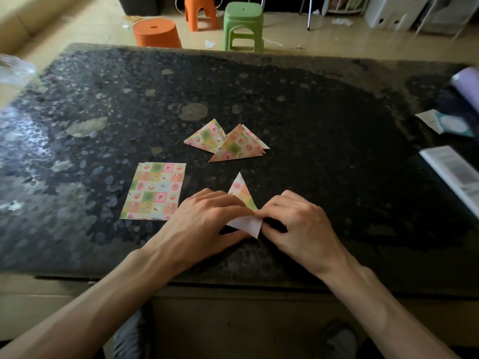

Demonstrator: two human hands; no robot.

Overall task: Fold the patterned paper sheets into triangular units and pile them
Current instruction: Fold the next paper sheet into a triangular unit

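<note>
No words, brands or numbers can be read. The booklet (453, 172) at the table's (311, 112) right edge carries grey print too blurred to make out. The patterned paper sheets (155, 191) at near left show only hearts and chevrons.

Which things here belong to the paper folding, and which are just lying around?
In the job: half-folded sheet, pinched by left hand and right hand; flat patterned sheets; pile of folded triangles.
Lying about: booklet, purple roll, teal card; orange stools and green stool beyond.
</note>
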